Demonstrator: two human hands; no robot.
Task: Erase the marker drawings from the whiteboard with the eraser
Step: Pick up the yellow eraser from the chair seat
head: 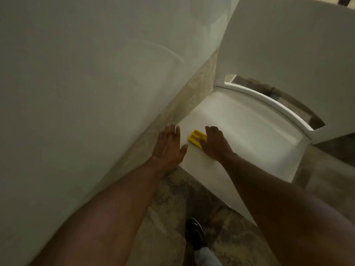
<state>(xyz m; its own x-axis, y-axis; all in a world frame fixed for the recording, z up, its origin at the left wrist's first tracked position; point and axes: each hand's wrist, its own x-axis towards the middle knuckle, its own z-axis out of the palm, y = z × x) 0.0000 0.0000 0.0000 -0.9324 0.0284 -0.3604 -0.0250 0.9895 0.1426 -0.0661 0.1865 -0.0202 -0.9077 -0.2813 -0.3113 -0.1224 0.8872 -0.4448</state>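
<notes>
A large whiteboard point(76, 93) fills the left side and slopes down toward the floor. Faint curved smears show on it near the upper middle; no clear drawing is visible. A yellow eraser point(195, 137) lies on the seat of a white plastic chair point(249, 131). My right hand point(214, 144) covers the eraser's right end, thumb on its near side and fingers over its far side. My left hand point(169, 145) is flat with fingers spread by the whiteboard's lower edge, just left of the eraser, holding nothing.
The chair's backrest point(288, 45) rises at the upper right. Patterned wall point(199, 83) shows between board and chair. A mottled floor point(172, 217) lies below, with my black shoe point(195, 234) on it.
</notes>
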